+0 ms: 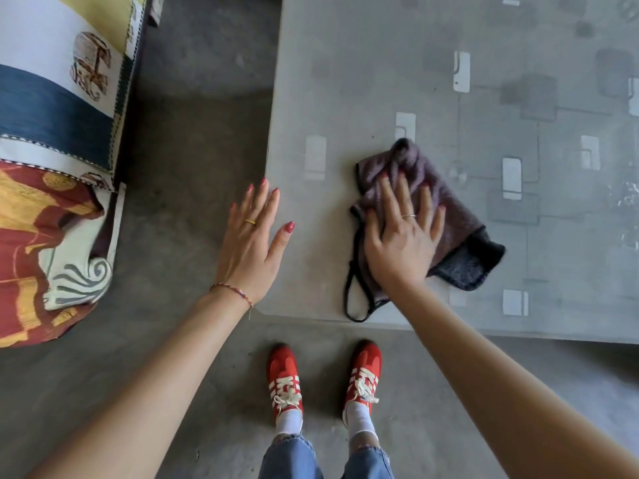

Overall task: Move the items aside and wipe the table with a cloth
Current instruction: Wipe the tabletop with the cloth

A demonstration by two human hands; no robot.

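A purple-grey cloth [460, 216] with a black edge and hanging loop lies crumpled on the grey patterned table [432, 81], near its front left corner. My right hand [403, 233] presses flat on the cloth with fingers spread and straight. My left hand [254, 242] hovers open over the table's left edge, fingers straight, holding nothing. No other items show on the visible part of the table.
A sofa with a colourful patterned cover [58, 150] stands to the left, across a strip of concrete floor [193, 133]. My feet in red shoes [285, 382] stand on the floor at the table's front edge.
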